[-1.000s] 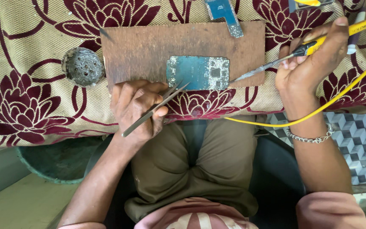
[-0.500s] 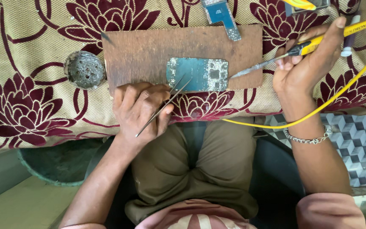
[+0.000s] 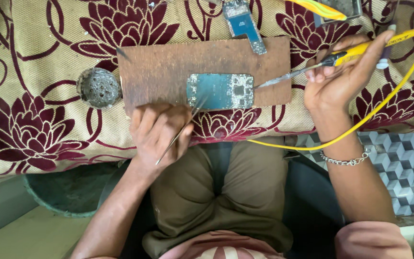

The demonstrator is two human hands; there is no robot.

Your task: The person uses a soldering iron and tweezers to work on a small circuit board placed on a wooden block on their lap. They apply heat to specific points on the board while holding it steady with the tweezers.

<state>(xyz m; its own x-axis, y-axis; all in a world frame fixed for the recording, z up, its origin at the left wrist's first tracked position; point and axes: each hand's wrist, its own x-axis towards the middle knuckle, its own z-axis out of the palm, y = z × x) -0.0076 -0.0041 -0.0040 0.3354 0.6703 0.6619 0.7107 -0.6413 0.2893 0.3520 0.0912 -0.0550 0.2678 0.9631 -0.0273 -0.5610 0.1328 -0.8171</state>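
Note:
A teal circuit board [image 3: 220,90] lies flat on a brown wooden board [image 3: 168,67] over a floral cloth. My left hand [image 3: 156,132] rests at the wooden board's near edge and grips thin metal tweezers [image 3: 180,132], whose tips reach the circuit board's lower left part. My right hand [image 3: 341,76] holds a yellow-handled soldering iron [image 3: 312,67]; its tip touches the circuit board's right edge. A yellow cord [image 3: 374,115] runs from the iron around my right wrist.
A round grey metal tin [image 3: 98,87] sits left of the wooden board. A second narrow blue circuit board [image 3: 244,24] lies at the far edge. A patterned tiled floor [image 3: 408,163] shows at right, my lap below.
My left hand has turned the tweezers more upright and brought their tips onto the circuit board. The iron's tip has come up to the board's right edge.

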